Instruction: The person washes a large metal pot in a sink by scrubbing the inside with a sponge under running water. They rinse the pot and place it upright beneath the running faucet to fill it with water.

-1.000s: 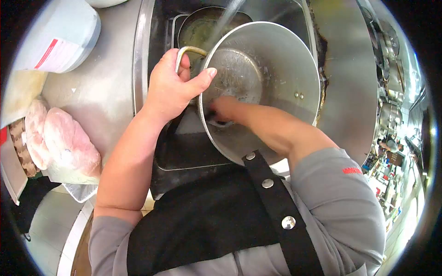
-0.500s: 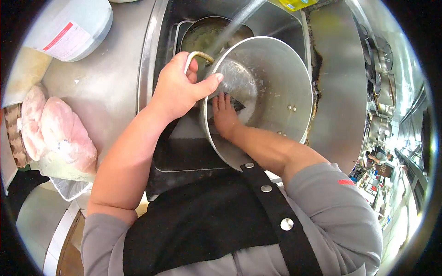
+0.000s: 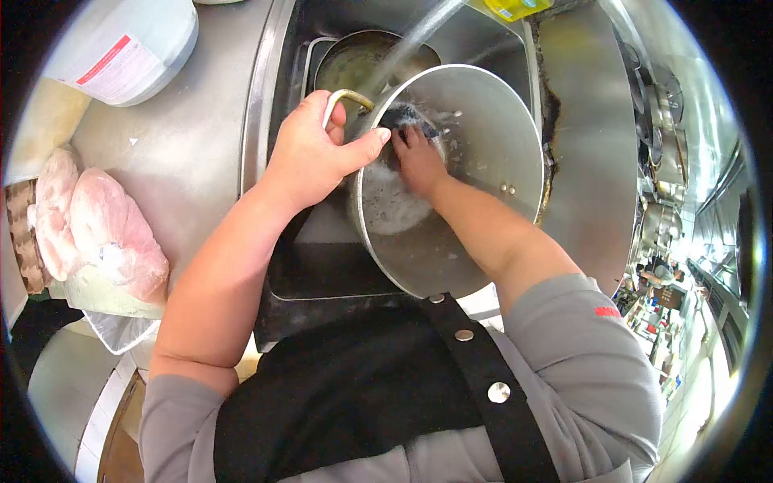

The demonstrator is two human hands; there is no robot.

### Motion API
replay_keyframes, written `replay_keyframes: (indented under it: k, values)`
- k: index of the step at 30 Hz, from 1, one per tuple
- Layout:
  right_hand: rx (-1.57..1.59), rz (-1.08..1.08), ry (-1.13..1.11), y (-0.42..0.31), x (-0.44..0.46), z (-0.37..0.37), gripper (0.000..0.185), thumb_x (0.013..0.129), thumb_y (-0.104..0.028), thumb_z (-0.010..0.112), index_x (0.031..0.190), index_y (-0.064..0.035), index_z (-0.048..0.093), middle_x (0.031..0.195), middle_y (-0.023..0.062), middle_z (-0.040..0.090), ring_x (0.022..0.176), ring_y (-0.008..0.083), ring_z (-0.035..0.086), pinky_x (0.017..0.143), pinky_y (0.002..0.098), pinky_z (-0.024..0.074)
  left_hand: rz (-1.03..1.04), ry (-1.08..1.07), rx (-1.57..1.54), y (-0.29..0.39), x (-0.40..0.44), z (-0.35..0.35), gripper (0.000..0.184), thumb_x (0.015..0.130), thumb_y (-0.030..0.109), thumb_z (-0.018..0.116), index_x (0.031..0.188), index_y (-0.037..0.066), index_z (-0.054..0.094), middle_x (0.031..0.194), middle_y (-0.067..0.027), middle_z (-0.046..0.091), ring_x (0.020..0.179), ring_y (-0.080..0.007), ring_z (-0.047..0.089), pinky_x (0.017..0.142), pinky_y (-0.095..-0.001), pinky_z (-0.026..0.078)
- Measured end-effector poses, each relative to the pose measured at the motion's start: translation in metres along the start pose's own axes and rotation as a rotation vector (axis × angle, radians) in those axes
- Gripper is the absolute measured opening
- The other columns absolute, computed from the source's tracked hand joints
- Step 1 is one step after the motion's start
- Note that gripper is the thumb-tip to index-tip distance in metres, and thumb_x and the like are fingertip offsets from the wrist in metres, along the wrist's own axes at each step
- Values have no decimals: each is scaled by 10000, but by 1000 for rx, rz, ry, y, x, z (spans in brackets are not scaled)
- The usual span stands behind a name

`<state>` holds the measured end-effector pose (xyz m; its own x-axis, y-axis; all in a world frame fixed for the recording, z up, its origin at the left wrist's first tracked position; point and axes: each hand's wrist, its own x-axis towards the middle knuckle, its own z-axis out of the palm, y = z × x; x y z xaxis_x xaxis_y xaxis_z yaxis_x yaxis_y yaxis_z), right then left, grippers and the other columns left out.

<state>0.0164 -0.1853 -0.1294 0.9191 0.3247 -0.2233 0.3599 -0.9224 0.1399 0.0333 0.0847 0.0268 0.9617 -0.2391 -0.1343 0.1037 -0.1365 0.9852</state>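
The pot (image 3: 495, 133) is silver-grey, its handle (image 3: 352, 96) brass-toned, with white foam (image 3: 394, 205) and a dark scrubber (image 3: 394, 118) inside. Beyond the pot, the pan (image 3: 338, 66) is olive-brown and the pouch (image 3: 517, 7) yellow. Left of the pot, the tabletop (image 3: 205, 105) is grey, the meat (image 3: 117, 225) pale pink, the label (image 3: 121, 68) white with a red stripe. Nearer than the pot, the apron (image 3: 346, 394) is black with silver studs (image 3: 499, 393), the shirt (image 3: 551, 326) grey with red lettering (image 3: 607, 311).

1. Round grey metal pot (image 3: 487, 129) over rectangular dark metal sink (image 3: 288, 72).
2. Round brown metal pan (image 3: 354, 60) in sink, behind pot.
3. Pink lumpy raw meat (image 3: 119, 225) left of sink, before round translucent plastic tub (image 3: 165, 44).
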Motion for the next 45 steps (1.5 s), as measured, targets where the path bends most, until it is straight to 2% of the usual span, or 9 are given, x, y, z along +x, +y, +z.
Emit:
replay_keyframes:
  k: [6, 9, 13, 19, 28, 31, 38, 41, 45]
  values:
    - [-137, -84, -152, 32, 15, -16, 570, 930, -133, 497, 1472, -75, 331, 1473, 229, 388, 1291, 375, 487, 994, 509, 460, 51, 31, 80, -6, 1, 2, 502, 704, 371, 859, 847, 43, 508, 682, 11, 483, 603, -80, 430, 525, -256, 388]
    - [63, 369, -501, 23, -6, -28, 487, 932, -115, 507, 1392, -19, 379, 1366, 252, 470, 1181, 368, 585, 903, 473, 534, 44, 18, 100, -9, 2, 2, 487, 732, 386, 840, 844, 48, 510, 662, 26, 466, 600, -67, 422, 528, -253, 381]
    - [62, 426, -586, -4, -38, -2, 541, 856, -210, 634, 1311, 1, 430, 1231, 257, 563, 1071, 387, 643, 922, 436, 527, 76, -1, 23, -11, 3, 3, 440, 774, 396, 814, 834, 85, 509, 640, 66, 426, 579, -43, 383, 510, -231, 339]
    - [727, 444, -790, -89, -26, -12, 656, 762, -436, 739, 1232, 4, 615, 1205, 213, 651, 1100, 331, 641, 943, 423, 506, 87, 13, 44, -12, 7, 2, 421, 778, 366, 818, 856, 73, 526, 649, 65, 430, 585, -36, 384, 513, -222, 340]
    - [-386, -114, -1126, 4, -20, -45, 540, 821, -379, 684, 1267, -79, 636, 1336, 156, 590, 1245, 317, 553, 1028, 479, 437, 151, -11, 11, -13, 3, 1, 447, 776, 401, 808, 917, 45, 578, 700, 43, 484, 617, -49, 426, 543, -246, 369]
    - [-549, -308, -615, 56, -1, -43, 460, 864, -213, 611, 1273, -4, 585, 1394, 208, 498, 1333, 359, 441, 1107, 476, 338, -75, -77, 15, 15, -2, -10, 446, 761, 316, 817, 923, 3, 543, 730, -15, 538, 632, -99, 484, 549, -265, 414]
    - [27, -109, -1002, -11, -72, -85, 376, 865, -198, 573, 1205, -63, 656, 1232, 200, 634, 1153, 359, 603, 982, 432, 474, 140, -11, -86, -23, 3, 8, 455, 787, 369, 808, 1008, 26, 608, 747, 34, 525, 666, -50, 454, 587, -243, 395]
    - [-261, -174, -1077, 21, -44, -72, 413, 868, -211, 566, 1248, -60, 627, 1230, 202, 635, 1175, 355, 598, 990, 445, 471, 142, -3, -98, -25, 8, 8, 457, 790, 344, 807, 1037, 19, 602, 794, 24, 553, 685, -51, 472, 604, -240, 408]
    - [-685, -477, -225, 70, -2, -47, 443, 839, -293, 625, 1234, -93, 630, 1303, 157, 577, 1305, 327, 457, 1065, 460, 372, 122, -4, 71, -21, 6, 0, 445, 790, 311, 803, 1048, 16, 589, 818, 21, 550, 681, -45, 464, 596, -243, 406]
